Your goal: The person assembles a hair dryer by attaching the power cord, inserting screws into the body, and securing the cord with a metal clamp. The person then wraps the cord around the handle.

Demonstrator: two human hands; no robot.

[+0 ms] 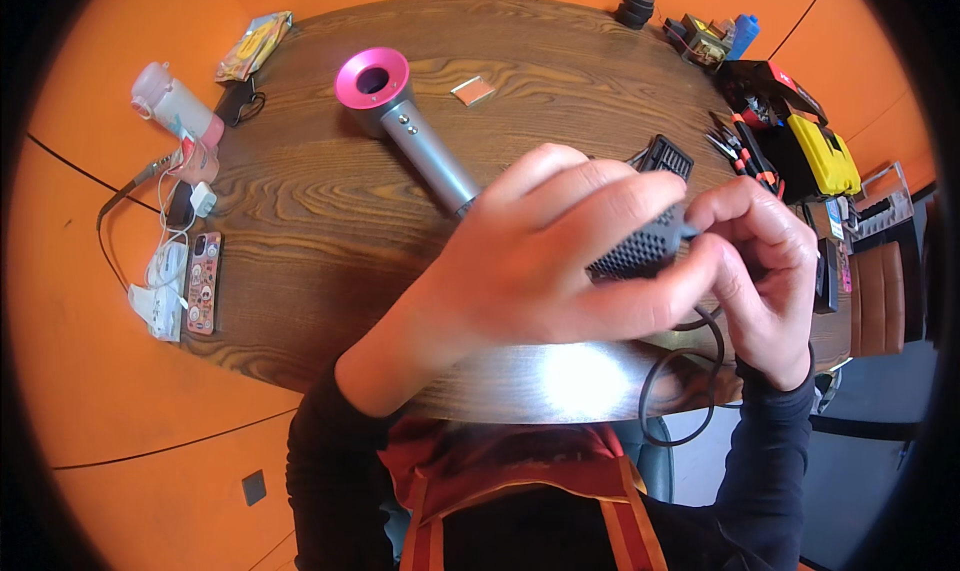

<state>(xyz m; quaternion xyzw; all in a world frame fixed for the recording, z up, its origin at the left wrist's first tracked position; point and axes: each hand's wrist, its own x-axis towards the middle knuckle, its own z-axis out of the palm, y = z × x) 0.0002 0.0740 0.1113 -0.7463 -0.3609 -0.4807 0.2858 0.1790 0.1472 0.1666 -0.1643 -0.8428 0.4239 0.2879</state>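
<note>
Above the near part of the table, my left hand [540, 251] is wrapped round a dark grey perforated part [637, 248], its fingers covering much of it. My right hand [765, 256] pinches at a small grey tip at the right end of this part. Farther left lies a hair dryer [428, 156] with a pink ring-shaped head and a silver handle. My left hand hides the handle's lower end. A dark cable [645, 406] loops down beneath my right hand past the table edge.
A black slotted piece [668, 158] lies beyond my hands, and a small orange-brown card [472, 91] farther back. Pliers [745, 151] and a yellow case [822, 154] are at right. A phone [204, 283], white cables and a bottle [175, 101] line the left edge.
</note>
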